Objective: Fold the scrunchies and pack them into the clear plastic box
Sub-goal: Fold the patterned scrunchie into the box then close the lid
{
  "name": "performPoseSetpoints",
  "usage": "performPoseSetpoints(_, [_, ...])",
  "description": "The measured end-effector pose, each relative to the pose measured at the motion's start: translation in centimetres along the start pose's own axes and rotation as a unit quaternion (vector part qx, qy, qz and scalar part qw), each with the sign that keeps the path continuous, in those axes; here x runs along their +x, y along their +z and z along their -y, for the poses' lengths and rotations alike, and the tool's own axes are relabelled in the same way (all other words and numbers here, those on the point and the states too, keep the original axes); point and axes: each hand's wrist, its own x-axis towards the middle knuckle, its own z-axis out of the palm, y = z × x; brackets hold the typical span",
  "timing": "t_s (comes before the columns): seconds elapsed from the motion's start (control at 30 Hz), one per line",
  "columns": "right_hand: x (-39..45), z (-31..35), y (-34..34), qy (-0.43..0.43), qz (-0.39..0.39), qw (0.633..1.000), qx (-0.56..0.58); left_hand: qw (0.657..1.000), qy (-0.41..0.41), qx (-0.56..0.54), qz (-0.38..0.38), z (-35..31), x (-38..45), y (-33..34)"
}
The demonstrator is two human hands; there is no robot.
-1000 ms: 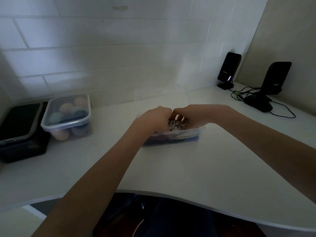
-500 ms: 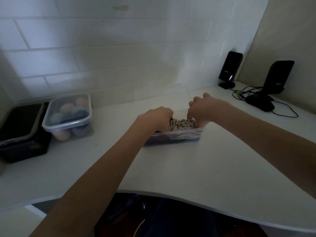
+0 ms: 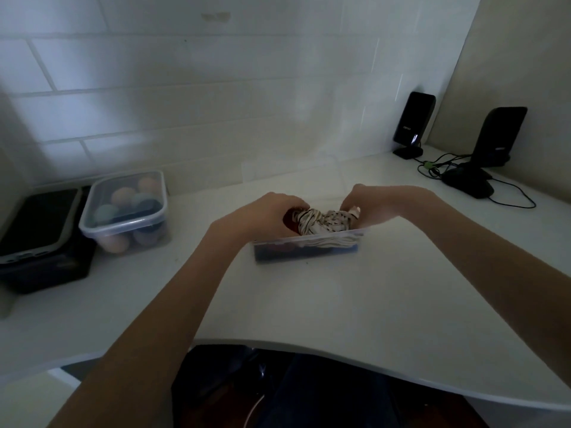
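A clear plastic box [image 3: 309, 249] stands open in the middle of the white counter, with dark and red scrunchies inside. A cream scrunchie with dark flecks [image 3: 324, 222] bulges above its rim. My left hand [image 3: 262, 216] presses down on the scrunchie's left end, beside a dark red scrunchie [image 3: 289, 219]. My right hand [image 3: 370, 203] grips the scrunchie's right end at the box's right side. The fingertips of both hands are hidden in the fabric.
A closed clear container of coloured balls [image 3: 126, 211] sits at the left, next to a black lidded box [image 3: 40, 236]. Two black speakers [image 3: 412, 125] [image 3: 497, 135], a black mouse [image 3: 468, 182] and cables lie at the back right. The counter's curved front edge [image 3: 309, 344] is near me.
My hands, first together over the box, have moved apart. The right hand lifted, then came back down onto the cream scrunchie's right end, and the scrunchie is now spread wider.
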Motion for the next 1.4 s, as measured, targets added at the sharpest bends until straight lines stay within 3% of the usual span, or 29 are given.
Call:
performPoseSetpoints(0.13, [-0.4, -1.7, 0.1, -0.012, 0.071, 0.974, 0.217, 0.998, 0.015, -0.061, -0.02, 1.0, -1.9, -0.5])
performPoseSetpoints(0.2, [-0.8, -2.9, 0.0, -0.018, 0.077, 0.949, 0.305, 0.987, 0.016, -0.123, -0.107, 1.6, -2.7, -0.3])
performPoseSetpoints(0.27, [-0.9, -3.8, 0.1, -0.024, 0.03, 0.918, 0.395, 0.966, -0.014, -0.126, -0.227, 2.2, -3.0, 0.3])
performPoseSetpoints(0.33, [-0.6, -3.1, 0.8, 0.029, -0.08, 0.847, 0.525, 0.932, -0.088, -0.188, -0.297, 2.5, -3.0, 1.2])
performPoseSetpoints(0.4, [0.6, -1.4, 2.0, 0.111, -0.174, 0.767, 0.607, 0.869, -0.166, -0.361, -0.296, 2.3, -2.4, 2.3])
performPoseSetpoints(0.47, [1.4, 0.6, 3.6, 0.149, -0.189, 0.71, 0.661, 0.788, -0.203, -0.512, -0.276, 2.0, -1.7, 3.3])
performPoseSetpoints(0.57, [1.2, 2.1, 4.7, 0.119, -0.178, 0.594, 0.776, 0.715, -0.199, -0.599, -0.3, 1.5, -1.2, 3.5])
performPoseSetpoints(0.63, [1.2, 1.9, 5.0, 0.075, -0.189, 0.53, 0.824, 0.694, -0.186, -0.612, -0.329, 1.6, -1.0, 3.3])
performPoseSetpoints(0.77, [1.6, 1.9, 5.6, 0.046, -0.208, 0.437, 0.874, 0.703, -0.19, -0.603, -0.326, 1.7, -1.0, 3.5])
performPoseSetpoints(0.83, [1.6, 1.9, 5.7, 0.052, -0.214, 0.43, 0.876, 0.686, -0.2, -0.628, -0.309, 1.8, -1.1, 3.5])
performPoseSetpoints(0.93, [0.9, 1.4, 5.6, 0.046, -0.182, 0.454, 0.871, 0.676, -0.195, -0.654, -0.278, 2.1, -1.5, 3.4])
performPoseSetpoints(1.1, [-0.5, -0.1, 6.3, -0.024, -0.128, 0.587, 0.799, 0.708, -0.141, -0.665, -0.192, 2.8, -3.1, 2.9])
performPoseSetpoints(1.2, [-0.6, -0.2, 6.3, -0.018, -0.109, 0.577, 0.809, 0.74, -0.111, -0.652, -0.124, 3.1, -3.6, 2.3])
performPoseSetpoints(1.27, [-0.5, -0.2, 6.2, 0.0, -0.112, 0.563, 0.819, 0.764, -0.091, -0.627, -0.123, 3.4, -3.8, 2.4])
performPoseSetpoints(1.4, [-0.8, -0.3, 6.6, 0.019, -0.122, 0.595, 0.794, 0.775, -0.079, -0.61, -0.148, 3.6, -4.2, 2.6])
